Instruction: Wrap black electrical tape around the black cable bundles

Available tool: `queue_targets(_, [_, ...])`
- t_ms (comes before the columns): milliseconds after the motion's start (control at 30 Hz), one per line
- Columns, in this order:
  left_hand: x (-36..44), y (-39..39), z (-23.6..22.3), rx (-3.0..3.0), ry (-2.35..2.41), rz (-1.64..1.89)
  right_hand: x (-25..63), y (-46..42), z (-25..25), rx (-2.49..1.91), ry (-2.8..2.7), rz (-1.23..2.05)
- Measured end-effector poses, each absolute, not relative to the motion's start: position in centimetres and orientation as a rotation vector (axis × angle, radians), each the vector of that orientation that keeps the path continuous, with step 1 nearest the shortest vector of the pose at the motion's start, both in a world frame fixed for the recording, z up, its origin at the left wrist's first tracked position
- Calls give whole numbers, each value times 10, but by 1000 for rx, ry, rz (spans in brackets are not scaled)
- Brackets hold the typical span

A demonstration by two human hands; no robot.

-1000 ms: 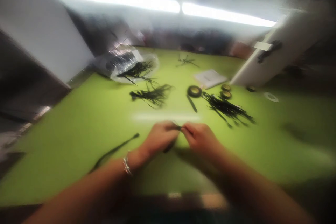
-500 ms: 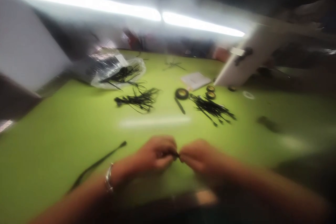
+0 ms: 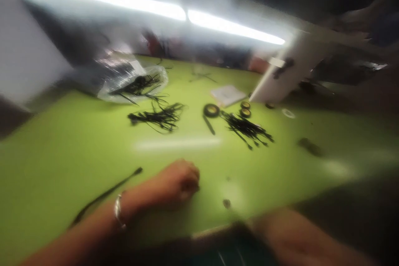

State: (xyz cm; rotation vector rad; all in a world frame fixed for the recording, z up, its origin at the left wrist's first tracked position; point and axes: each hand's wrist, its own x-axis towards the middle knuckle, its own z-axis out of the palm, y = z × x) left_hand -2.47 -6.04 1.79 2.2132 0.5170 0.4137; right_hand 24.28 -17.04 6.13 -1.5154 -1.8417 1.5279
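My left hand point(image 3: 181, 179), with a bracelet point(image 3: 118, 211) at its wrist, is closed just above the green table. Whatever its fingers hold, if anything, is hidden; a small dark bit shows at the fingertips. My right hand point(image 3: 280, 230) is low at the near edge, smeared by motion, its fingers not distinct. Between the hands a small dark spot point(image 3: 226, 203) is seen against the table, too blurred to name. A black cable point(image 3: 106, 193) with a connector end lies to the left, partly behind my left forearm.
Farther back on the green table point(image 3: 174, 158) lie a bundle of black cables point(image 3: 158, 117), another bundle point(image 3: 247, 126), a roll of black tape point(image 3: 211, 110), smaller tape rolls point(image 3: 245, 112), a white pad point(image 3: 228, 94) and a clear plastic bag point(image 3: 134, 87) of cables. A white panel point(image 3: 277, 77) stands right.
My hands have come apart from the thin dark piece they both pinched. The right hand has pulled back toward the near right; the left stays closed. The view has shifted slightly.
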Motion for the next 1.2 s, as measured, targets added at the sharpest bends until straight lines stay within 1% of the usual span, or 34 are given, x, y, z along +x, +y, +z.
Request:
queue_targets(33, [-25, -56, 16, 2219, 532, 411, 257, -166, 67, -1560, -1812, 1460])
queue_targets(67, [-26, -52, 14, 2253, 567, 400, 270, -159, 69, -1660, -1730, 1302])
queue_targets(133, [-24, -49, 8, 2298, 696, 395, 287, -135, 63, -1802, -1585, 1001])
queue_targets(167, [-23, -48, 5, 2287, 776, 398, 289, -121, 57, -1813, -1525, 914])
queue_targets(200, [-22, -48, 1, 2233, 828, 407, 289, -106, 49, -1783, -1485, 900])
queue_targets(367, [-25, -42, -6, 1924, 909, 463, 257, -58, 18, -1582, -1309, 1109])
queue_targets(500, [-25, -42, -6, 1910, 892, 470, 237, -52, 17, -1481, -1287, 1199])
queue_targets(633, [-22, -45, -8, 1900, 888, 516, 229, -46, 20, -1491, -1289, 1212])
queue_targets(1033, [-22, -45, -11, 1818, 889, 558, 223, -44, 27, -1541, -1655, 891])
queue_targets(1133, [-22, -45, -11, 1775, 901, 605, 225, -40, 29, -1528, -1767, 685])
queue_targets(1200, [-23, -46, -9, 1691, 947, 669, 232, -32, 27, -1581, -1842, 408])
